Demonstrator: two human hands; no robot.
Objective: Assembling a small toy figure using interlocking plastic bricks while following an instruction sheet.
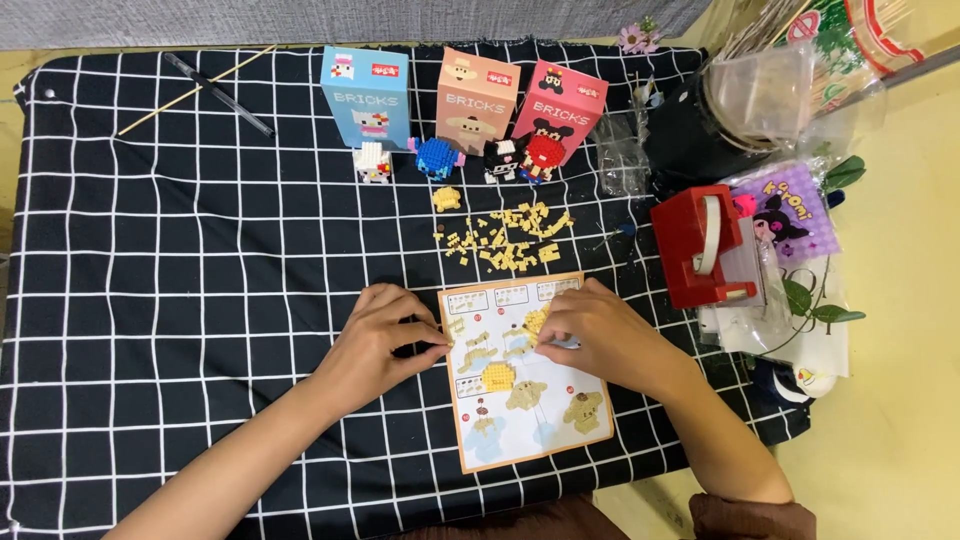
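An instruction sheet (525, 400) with an orange border lies on the black checked cloth (200, 280). My left hand (385, 335) rests at the sheet's left edge, fingertips pinched on it. My right hand (600, 335) lies over the sheet's upper right, fingers closed around a small yellow brick piece (535, 322). A small yellow brick assembly (498, 376) sits on the middle of the sheet. Loose yellow bricks (505, 240) are scattered just beyond the sheet, with a small yellow lump (446, 198) farther back.
Three upright boxes, blue (365, 95), peach (476, 98) and pink (558, 108), stand at the back with small brick figures (450, 158) before them. A red tape dispenser (703, 245), plastic bags and a dark container (700, 130) crowd the right. A pen and stick (215, 92) lie back left.
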